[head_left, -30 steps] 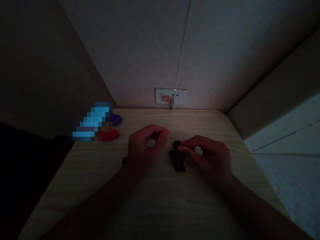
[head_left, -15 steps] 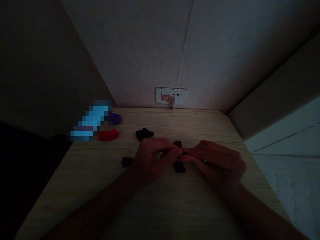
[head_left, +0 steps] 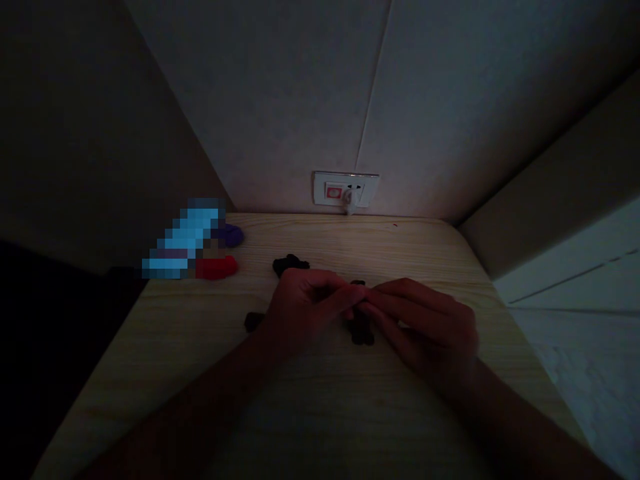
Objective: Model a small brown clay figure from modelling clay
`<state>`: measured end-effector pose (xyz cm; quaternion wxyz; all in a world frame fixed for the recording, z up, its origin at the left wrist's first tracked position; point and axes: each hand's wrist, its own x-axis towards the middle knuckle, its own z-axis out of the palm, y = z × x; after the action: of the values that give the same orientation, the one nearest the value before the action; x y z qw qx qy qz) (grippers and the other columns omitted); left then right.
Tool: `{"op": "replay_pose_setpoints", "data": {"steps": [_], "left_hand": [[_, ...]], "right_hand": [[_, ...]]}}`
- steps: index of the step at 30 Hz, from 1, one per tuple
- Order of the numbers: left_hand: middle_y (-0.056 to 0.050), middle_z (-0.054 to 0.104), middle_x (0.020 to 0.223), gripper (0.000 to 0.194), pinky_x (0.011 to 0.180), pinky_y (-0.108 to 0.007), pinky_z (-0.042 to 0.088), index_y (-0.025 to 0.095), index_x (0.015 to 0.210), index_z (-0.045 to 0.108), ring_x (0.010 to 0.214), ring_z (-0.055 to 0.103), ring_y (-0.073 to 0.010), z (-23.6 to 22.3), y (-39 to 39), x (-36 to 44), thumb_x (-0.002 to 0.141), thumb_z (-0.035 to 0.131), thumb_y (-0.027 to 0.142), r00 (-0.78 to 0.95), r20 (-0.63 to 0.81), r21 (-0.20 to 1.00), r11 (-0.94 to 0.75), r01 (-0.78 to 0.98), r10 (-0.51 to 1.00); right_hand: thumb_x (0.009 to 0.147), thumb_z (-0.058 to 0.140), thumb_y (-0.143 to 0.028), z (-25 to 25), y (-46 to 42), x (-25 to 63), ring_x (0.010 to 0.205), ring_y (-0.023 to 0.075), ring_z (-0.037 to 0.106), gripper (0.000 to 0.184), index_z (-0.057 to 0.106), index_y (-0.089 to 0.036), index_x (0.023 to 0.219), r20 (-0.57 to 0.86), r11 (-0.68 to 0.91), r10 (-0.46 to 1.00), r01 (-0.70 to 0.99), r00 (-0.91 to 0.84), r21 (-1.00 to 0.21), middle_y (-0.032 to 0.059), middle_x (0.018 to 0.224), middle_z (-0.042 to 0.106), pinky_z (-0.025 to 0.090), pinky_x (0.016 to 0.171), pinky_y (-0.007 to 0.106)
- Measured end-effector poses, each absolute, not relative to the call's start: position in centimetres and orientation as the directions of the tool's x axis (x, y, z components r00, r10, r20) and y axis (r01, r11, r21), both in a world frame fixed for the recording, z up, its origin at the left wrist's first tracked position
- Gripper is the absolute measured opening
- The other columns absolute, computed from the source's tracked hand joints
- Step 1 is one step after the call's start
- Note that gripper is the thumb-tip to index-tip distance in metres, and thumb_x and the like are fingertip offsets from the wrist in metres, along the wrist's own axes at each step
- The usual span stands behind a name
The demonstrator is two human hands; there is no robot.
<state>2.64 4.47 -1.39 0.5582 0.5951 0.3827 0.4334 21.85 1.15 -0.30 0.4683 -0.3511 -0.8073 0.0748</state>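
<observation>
My left hand (head_left: 305, 310) and my right hand (head_left: 430, 327) meet fingertip to fingertip over the wooden tabletop (head_left: 320, 413). Both are closed in a pinch, and whatever sits between the fingertips is hidden or too small to name. Beneath them lies a dark, lumpy figure-like piece (head_left: 361, 330), partly covered by the fingers. Behind my left hand is a black irregular lump (head_left: 290, 263). A short dark block (head_left: 253, 322) shows at the left of that wrist, its right end covered.
At the table's back left lie a red lump (head_left: 220, 267), a purple lump (head_left: 233, 235) and a blurred-out bright blue rectangle (head_left: 190, 233). A wall socket (head_left: 345, 190) with a plug is low on the wall behind. A pale panel stands to the right.
My hands have drawn slightly closer, the right fingers shifting left and curling more over the pinch. The pieces on the table lie as before; the view has tilted a little.
</observation>
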Motion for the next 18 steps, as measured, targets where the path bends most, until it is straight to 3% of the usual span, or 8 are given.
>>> {"op": "replay_pose_setpoints", "data": {"steps": [10,18], "left_hand": [[-0.002,0.074,0.059,0.02,0.048,-0.02,0.044,0.018,0.073,0.08,0.05,0.059,-0.0103,-1.03,4.47,2.55,0.088,0.076,0.031,0.331,0.115,0.993,-0.121,-0.004,0.937],[-0.005,0.078,0.069,0.014,0.051,-0.024,0.053,0.018,0.08,0.081,0.056,0.066,-0.0139,-1.39,4.49,2.71,0.086,0.077,0.031,0.333,0.11,0.994,-0.103,-0.039,0.937]], "right_hand": [[0.094,0.072,-0.009,-0.85,1.32,21.67,0.077,0.017,0.076,0.023,0.082,-0.021,0.11,0.683,0.723,0.67,0.466,-0.291,-0.51,0.0077,0.093,0.081,0.066,0.067,0.026],[0.089,0.079,-0.012,-1.25,1.5,21.97,0.073,0.0168,0.075,0.024,0.083,-0.026,0.108,0.659,0.649,0.729,0.494,-0.186,-0.579,0.004,0.09,0.081,0.063,0.059,0.026]]}}
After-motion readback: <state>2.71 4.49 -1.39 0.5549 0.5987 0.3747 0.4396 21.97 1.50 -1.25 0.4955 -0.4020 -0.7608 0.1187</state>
